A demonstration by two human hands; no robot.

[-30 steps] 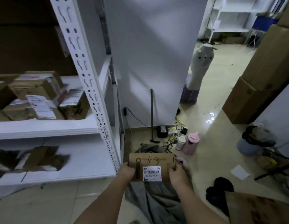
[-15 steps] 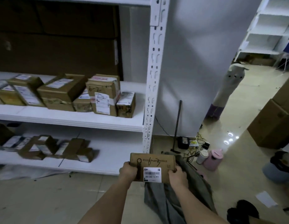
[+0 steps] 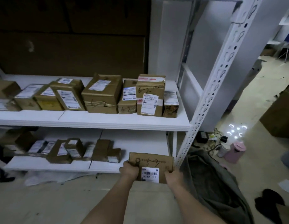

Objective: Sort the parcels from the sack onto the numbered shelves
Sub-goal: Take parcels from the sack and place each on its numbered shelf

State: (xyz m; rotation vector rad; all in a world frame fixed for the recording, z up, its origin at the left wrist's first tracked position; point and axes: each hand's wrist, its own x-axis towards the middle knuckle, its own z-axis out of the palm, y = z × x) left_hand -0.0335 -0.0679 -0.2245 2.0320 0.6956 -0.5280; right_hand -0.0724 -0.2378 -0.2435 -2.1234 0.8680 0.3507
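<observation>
Cardboard parcel, gripped at its ends by left hand and right hand, now faces the shelves, the view having swung from sack to lower shelf; placing looks next.

a pale floor is reflecting ring lights beside a grey partition wall; brown cardboard backing is lining the rear.

Matt brown cardboard parcel with glossy white paper label is seen, shelf boards smooth white, upright post perforated white-painted metal, sack dull grey cloth, floor smooth.
</observation>
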